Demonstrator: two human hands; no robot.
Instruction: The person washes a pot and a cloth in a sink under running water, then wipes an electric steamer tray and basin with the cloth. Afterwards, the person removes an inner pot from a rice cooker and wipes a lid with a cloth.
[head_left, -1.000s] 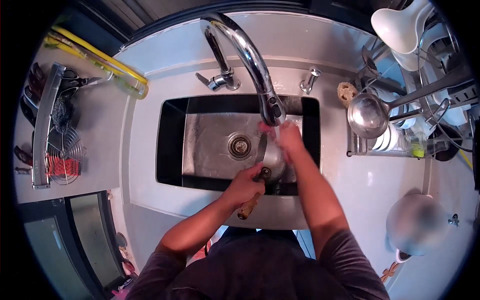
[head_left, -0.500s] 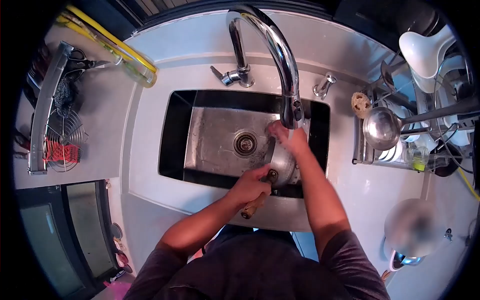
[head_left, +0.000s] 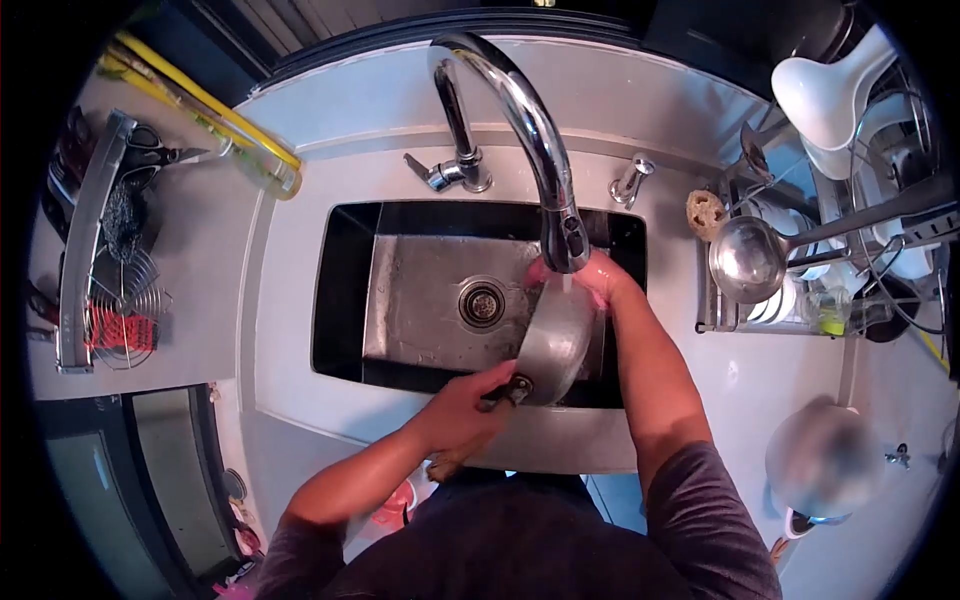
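A metal pan [head_left: 556, 340] is tilted on its side over the right part of the sink [head_left: 400, 300], below the curved chrome faucet [head_left: 545, 140]. My left hand [head_left: 468, 408] is wrapped round its wooden handle [head_left: 455, 458] near the sink's front edge. At the pan's far end, under the faucet head, my right hand [head_left: 598, 278] grips the rim, with fingers partly hidden behind the faucet head and pan. Water runs from the faucet onto the pan. The pan's inside faces away from view.
A dish rack [head_left: 712, 328] stands at the right with a ladle [head_left: 748, 260], a loofah [head_left: 705, 214] and white dishes. At the left is a metal rack [head_left: 90, 240] with scissors and a red item. A round lid [head_left: 825, 460] lies at the lower right.
The pan has been raised and tilted, so more of its outer side shows. My left hand has moved slightly left and down with the handle. The camera view has shifted.
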